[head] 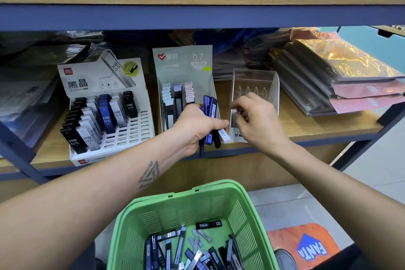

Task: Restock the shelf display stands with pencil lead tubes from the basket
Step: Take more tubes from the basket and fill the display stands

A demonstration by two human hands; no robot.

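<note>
My left hand (198, 126) grips a bundle of pencil lead tubes (211, 120) before the middle display stand (183, 68). My right hand (255, 119), fingers curled, reaches into the clear stand (256, 81); whether it holds anything, I cannot tell. More tubes lie in the green basket (157, 210) below the shelf (306, 125).

Open-topped clear stand (255, 85) beside hands

Left hand (197, 126) grips bundle of lead tubes (210, 120), blue, black, white. Right hand (255, 119) just beside it, fingers curled at clear stand (256, 85). Grey 0.7 stand (184, 85) behind left hand. Green basket (245, 210) below both hands, loose tubes inside.
</note>
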